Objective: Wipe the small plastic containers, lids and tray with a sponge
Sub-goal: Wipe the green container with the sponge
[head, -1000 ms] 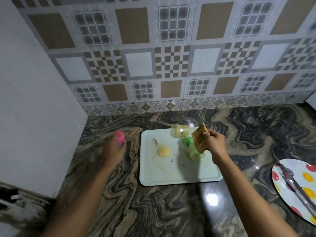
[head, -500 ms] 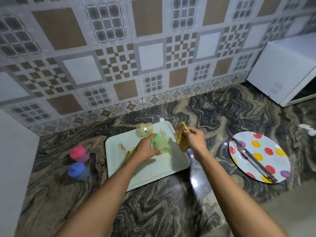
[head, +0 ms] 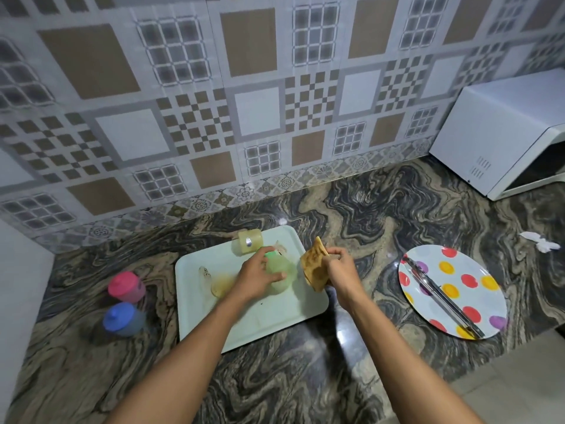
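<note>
Green-lidded container (head: 279,272): translucent soft plastic, on the white tray (head: 275,319); your left hand (head: 256,276) closes round it, likely steadying it for wiping. Sponge (head: 313,267): tan, folded, pinched in your right hand (head: 341,270) just beside. Pink-lidded container (head: 126,286), blue-lidded container (head: 123,319): off-tray, on the marbled counter (head: 275,377).
</note>
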